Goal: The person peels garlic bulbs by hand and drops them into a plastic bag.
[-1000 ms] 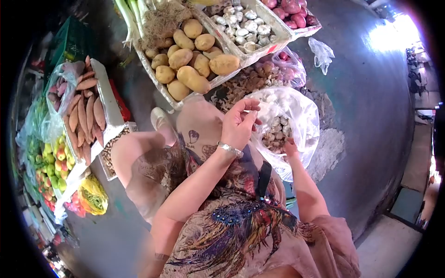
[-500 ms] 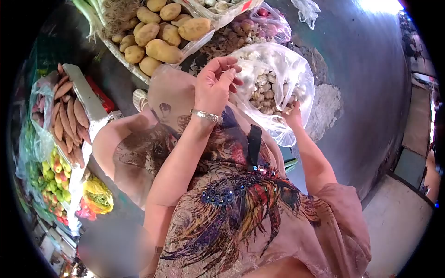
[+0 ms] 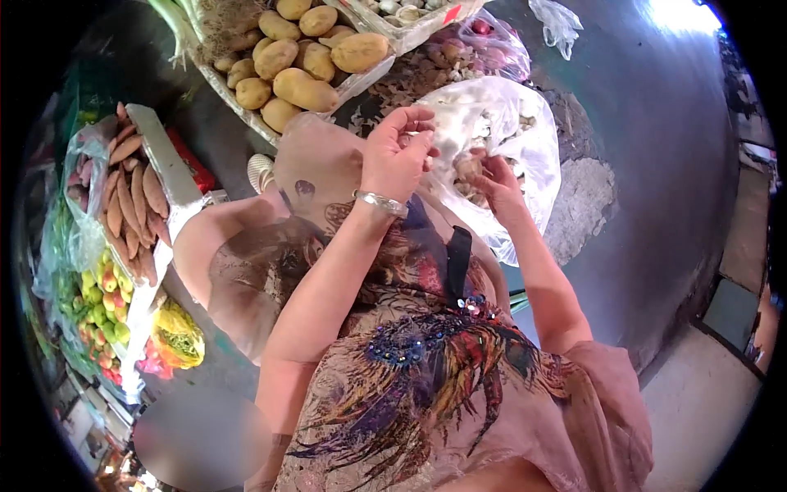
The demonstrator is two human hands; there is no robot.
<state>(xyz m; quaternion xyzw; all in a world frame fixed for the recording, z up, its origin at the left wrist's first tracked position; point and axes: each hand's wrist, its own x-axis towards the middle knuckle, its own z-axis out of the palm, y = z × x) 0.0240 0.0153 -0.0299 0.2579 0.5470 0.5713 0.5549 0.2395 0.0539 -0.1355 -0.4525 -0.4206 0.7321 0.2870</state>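
My left hand (image 3: 399,154), with a silver bangle at the wrist, is above my knee at the left edge of an open plastic bag (image 3: 537,156). Its fingers are curled towards the thumb, and what they hold, if anything, is hidden. Over the bag's opening, my right hand (image 3: 498,187) has its fingertips around a garlic bulb (image 3: 469,166). More garlic bulbs lie inside the bag below that hand, partly covered by it and by the plastic.
A crate of potatoes (image 3: 302,88) is ahead, beside a white box of garlic (image 3: 402,31). Dry peelings (image 3: 426,72) and a bag of onions (image 3: 492,49) lie behind the plastic bag. Sweet potatoes (image 3: 131,201), fruit (image 3: 106,287) and a yellow bag (image 3: 179,332) are at left.
The view has shifted, so the crates appear higher. My right hand has moved from the bag's right side towards my left hand, with a garlic bulb now in its fingers. My left hand stays curled.
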